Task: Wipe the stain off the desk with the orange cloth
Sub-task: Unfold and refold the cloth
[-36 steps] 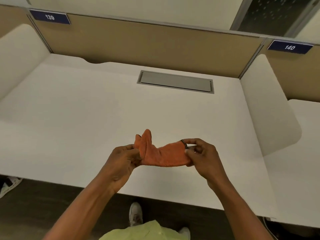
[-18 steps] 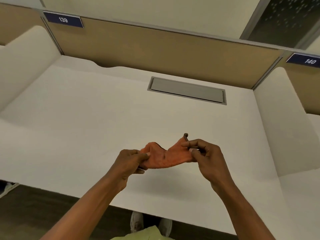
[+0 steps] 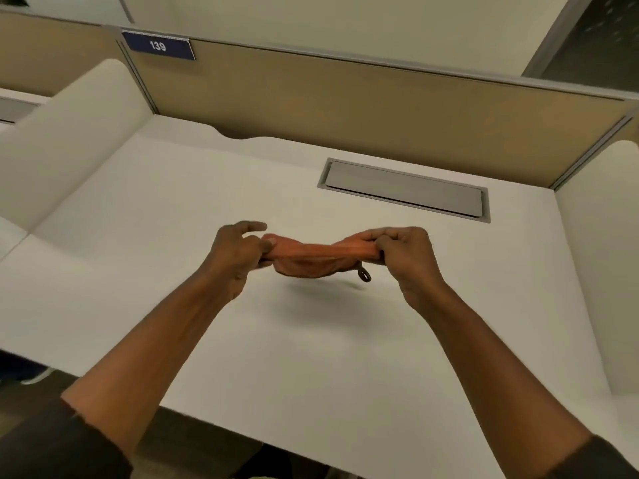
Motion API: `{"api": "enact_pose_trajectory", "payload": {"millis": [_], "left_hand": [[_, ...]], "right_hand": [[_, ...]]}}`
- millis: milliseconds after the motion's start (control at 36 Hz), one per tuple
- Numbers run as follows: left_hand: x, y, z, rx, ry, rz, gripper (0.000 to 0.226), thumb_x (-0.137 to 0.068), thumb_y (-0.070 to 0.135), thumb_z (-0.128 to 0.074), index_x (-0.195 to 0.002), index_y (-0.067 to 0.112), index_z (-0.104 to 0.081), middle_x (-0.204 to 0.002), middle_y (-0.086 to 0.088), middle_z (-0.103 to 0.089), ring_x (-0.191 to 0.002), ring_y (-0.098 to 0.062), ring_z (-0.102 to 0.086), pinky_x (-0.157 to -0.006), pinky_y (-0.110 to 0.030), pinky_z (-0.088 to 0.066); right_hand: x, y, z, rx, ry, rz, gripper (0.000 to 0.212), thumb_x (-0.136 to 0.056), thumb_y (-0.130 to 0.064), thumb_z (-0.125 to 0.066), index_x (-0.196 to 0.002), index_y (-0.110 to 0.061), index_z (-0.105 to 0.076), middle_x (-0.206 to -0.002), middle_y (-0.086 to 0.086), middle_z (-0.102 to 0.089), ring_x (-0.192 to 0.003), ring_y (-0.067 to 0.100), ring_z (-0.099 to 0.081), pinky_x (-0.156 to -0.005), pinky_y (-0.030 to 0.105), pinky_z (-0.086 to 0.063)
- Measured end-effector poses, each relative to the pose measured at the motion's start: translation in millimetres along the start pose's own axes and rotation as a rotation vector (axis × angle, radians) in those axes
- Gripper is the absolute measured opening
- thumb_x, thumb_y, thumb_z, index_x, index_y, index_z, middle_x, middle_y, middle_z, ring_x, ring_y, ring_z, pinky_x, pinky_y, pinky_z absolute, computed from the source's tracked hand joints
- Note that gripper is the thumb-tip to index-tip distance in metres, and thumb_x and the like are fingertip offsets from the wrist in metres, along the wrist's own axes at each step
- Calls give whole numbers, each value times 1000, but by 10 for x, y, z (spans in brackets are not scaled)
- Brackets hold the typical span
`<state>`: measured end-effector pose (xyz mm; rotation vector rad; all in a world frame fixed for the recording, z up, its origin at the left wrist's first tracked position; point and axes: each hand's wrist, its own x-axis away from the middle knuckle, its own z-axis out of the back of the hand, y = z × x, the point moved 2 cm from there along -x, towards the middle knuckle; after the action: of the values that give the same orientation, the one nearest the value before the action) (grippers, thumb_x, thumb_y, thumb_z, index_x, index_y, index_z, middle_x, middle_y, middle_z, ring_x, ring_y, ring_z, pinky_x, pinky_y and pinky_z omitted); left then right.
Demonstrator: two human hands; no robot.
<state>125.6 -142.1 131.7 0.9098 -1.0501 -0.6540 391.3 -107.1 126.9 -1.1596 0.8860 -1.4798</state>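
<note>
The orange cloth (image 3: 316, 259) is stretched between both hands a little above the white desk (image 3: 173, 271), casting a shadow below it. My left hand (image 3: 238, 252) pinches its left end and my right hand (image 3: 406, 252) grips its right end. A small dark loop hangs from the cloth near my right hand. No stain shows on the desk surface.
A grey cable hatch (image 3: 404, 190) is set into the desk at the back right. A tan partition (image 3: 345, 108) with a blue "139" sign (image 3: 158, 46) closes the back. White side dividers (image 3: 65, 140) stand left and right. The desk's front edge lies below my forearms.
Both hands have pulled apart and moved forward over the desk, stretching the bunched cloth into a flat band. The view has shifted to the left.
</note>
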Motion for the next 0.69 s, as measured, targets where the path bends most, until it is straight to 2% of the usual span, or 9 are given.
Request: {"api": "enact_pose_trajectory", "payload": {"millis": [83,167,278,361,417,500,583,639,694], "left_hand": [[-374,268,52,-15,11,-46,33,-103,-8,-66,-134,1,-72,-128,-30,-74,-117,-36,-76,-79,-28,-62],[-784,550,103,-50,17,-119,32,-101,-8,-66,-129,3,-76,-128,-19,-75,-110,-29,-77,-77,-24,-61],[-1334,781,206,-126,25,-237,36,-96,-4,-65,-126,9,-78,-116,-14,-79,-97,-21,-76,-75,-25,-61],[-1683,726,266,-185,28,-271,33,-94,-2,-65,-120,12,-79,-102,-12,-78,-85,-25,-73,-80,-37,-63],[-1897,551,286,-219,6,-256,29,-94,1,-67,-120,10,-78,-107,-13,-78,-88,-30,-73,-79,-39,-63],[-2121,186,332,-352,-1,-234,27,-99,9,-70,-126,8,-77,-125,-16,-77,-108,-40,-76,-96,-49,-65],[-2210,-136,385,-565,-16,-245,30,-101,19,-75,-128,7,-77,-135,-14,-74,-121,-36,-73,-96,-36,-56],[-2233,-297,399,-699,-65,-184,33,-98,21,-77,-128,8,-77,-141,-18,-67,-121,-37,-71,-92,-37,-55],[-2240,-396,405,-889,-96,-165,41,-94,26,-79,-131,10,-74,-145,-18,-59,-125,-40,-67,-101,-45,-57]], "right_hand": [[-422,-173,-152,-50,34,-37,41,-94,6,-50,-89,-12,-86,-94,10,-83,-100,27,-78,-98,46,-63],[-803,-387,-325,-75,69,-31,39,-93,8,-49,-94,-7,-85,-99,17,-81,-102,34,-77,-99,50,-62],[-1188,-578,-585,-134,95,17,48,-86,15,-49,-80,-16,-85,-83,9,-82,-83,35,-80,-78,43,-68],[-1441,-500,-839,-125,132,-12,48,-87,15,-50,-92,-16,-86,-91,7,-82,-89,26,-81,-83,41,-68],[-1532,-356,-1045,-86,138,-47,45,-89,13,-49,-109,-8,-83,-105,15,-80,-96,28,-79,-88,43,-67],[-1479,-29,-1347,30,147,-134,43,-90,5,-51,-117,-11,-81,-115,10,-79,-102,25,-76,-95,43,-64],[-1335,330,-1594,211,126,-187,38,-90,-3,-58,-116,-16,-82,-118,6,-80,-105,25,-75,-98,41,-61],[-1231,526,-1707,347,137,-195,32,-91,-8,-63,-115,-17,-82,-119,5,-80,-109,27,-74,-96,37,-60],[-1156,640,-1769,474,194,-199,27,-93,-15,-68,-117,-16,-79,-120,7,-76,-108,29,-73,-87,34,-57]]}}
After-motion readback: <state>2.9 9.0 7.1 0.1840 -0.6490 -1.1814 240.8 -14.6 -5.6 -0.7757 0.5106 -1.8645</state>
